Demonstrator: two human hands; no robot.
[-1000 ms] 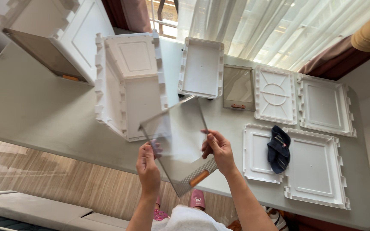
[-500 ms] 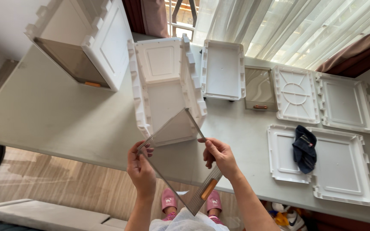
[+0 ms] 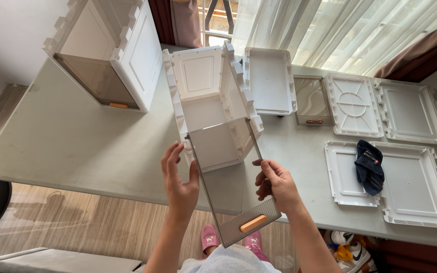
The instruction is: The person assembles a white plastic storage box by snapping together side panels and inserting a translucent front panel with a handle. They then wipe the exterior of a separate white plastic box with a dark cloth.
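As we look down from the head camera, we hold a smoky translucent panel [image 3: 227,177] between both hands at the lower centre of the frame, above the near edge of the tabletop [image 3: 77,146]. Our left hand [image 3: 179,182] lies against the panel's left edge with the fingers spread and raised, thumb pressed to the edge, so its grip is loose and wide. Our right hand [image 3: 275,185] closes on the panel's right edge, fingers curled around it. The panel tilts, its ribbed end with an orange handle [image 3: 253,223] nearest to us, its far end meeting the open front of a white plastic box [image 3: 208,101] lying at the centre of the frame. At the upper left stands a second white box [image 3: 112,50] fitted with a tinted door. To the right of the centre box lie a white tray-like panel [image 3: 269,81], a tinted panel with a brown handle [image 3: 312,101], and four flat white panels in the right half of the frame. A dark blue cloth [image 3: 369,167] rests across two of them. Pink slippers [image 3: 211,237] show on the wooden floor below.
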